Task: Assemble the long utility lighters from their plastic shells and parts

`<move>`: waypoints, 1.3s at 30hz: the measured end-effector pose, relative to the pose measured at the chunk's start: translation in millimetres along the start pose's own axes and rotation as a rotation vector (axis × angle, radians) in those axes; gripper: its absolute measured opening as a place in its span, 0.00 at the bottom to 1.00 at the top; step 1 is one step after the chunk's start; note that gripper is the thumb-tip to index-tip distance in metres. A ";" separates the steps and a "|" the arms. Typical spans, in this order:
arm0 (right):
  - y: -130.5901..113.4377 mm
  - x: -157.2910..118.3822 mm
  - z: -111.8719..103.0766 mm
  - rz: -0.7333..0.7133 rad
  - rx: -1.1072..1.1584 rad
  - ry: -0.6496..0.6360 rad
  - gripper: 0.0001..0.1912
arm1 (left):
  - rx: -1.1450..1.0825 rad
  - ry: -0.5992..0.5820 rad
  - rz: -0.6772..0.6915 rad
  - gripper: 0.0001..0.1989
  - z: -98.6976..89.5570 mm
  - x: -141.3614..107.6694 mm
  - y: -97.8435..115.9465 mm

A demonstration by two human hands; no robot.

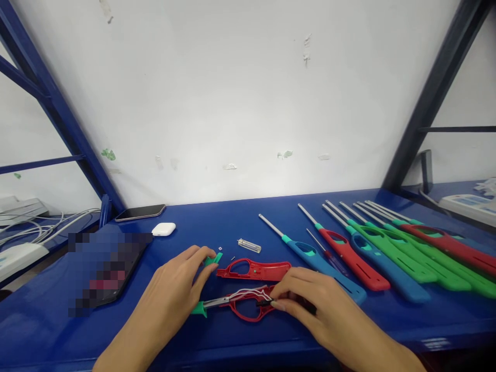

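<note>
My left hand (pixel 170 292) pinches a small green plastic piece (pixel 213 259) between thumb and forefinger. Below its fingertips lies an opened long-neck lighter: a red shell half (pixel 248 315) with white wire (pixel 244 293), a metal tube (pixel 217 301) and a green collar (pixel 199 309). My right hand (pixel 313 297) is closed at that shell, its thumb and forefinger on a black part (pixel 264 303) inside. The palm hides the handle's right end. Just behind lies the other red shell half (pixel 271 270), inner side up. A clear fuel tank (pixel 249 245) rests beyond it.
Several assembled lighters (pixel 372 243) in red, blue and green lie on the right of the blue table (pixel 201 222). A screwdriver (pixel 331 257) lies among them. At the left are a phone (pixel 140 212), a white case (pixel 164 229) and a dark blurred object (pixel 112 274).
</note>
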State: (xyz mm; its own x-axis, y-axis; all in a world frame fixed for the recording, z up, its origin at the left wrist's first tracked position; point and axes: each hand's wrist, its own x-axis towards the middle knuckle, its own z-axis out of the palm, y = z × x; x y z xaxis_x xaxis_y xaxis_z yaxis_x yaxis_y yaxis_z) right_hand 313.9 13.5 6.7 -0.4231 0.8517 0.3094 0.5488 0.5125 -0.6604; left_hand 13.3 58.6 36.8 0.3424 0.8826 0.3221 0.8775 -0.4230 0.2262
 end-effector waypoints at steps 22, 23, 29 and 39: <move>2.3 -1.2 0.9 -0.017 0.003 0.021 0.06 | -0.368 0.297 0.167 0.07 1.0 -18.4 53.0; 2.4 -1.3 0.8 -0.016 0.000 0.022 0.05 | -0.368 0.305 0.141 0.05 2.1 -19.2 53.1; 0.1 -0.7 -0.4 -0.005 0.002 0.011 0.06 | -0.478 0.237 0.144 0.10 2.7 -23.4 55.0; -2.5 -1.2 -0.3 0.003 -0.005 0.007 0.07 | -0.454 0.169 0.162 0.06 10.8 -18.6 52.5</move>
State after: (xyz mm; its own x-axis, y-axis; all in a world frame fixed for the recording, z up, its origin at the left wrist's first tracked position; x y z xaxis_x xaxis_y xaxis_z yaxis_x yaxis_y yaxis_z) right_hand 313.2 11.3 8.1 -0.4164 0.8539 0.3123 0.5538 0.5106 -0.6577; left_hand 56.7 22.2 32.7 0.3698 0.7689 0.5215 0.5702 -0.6310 0.5260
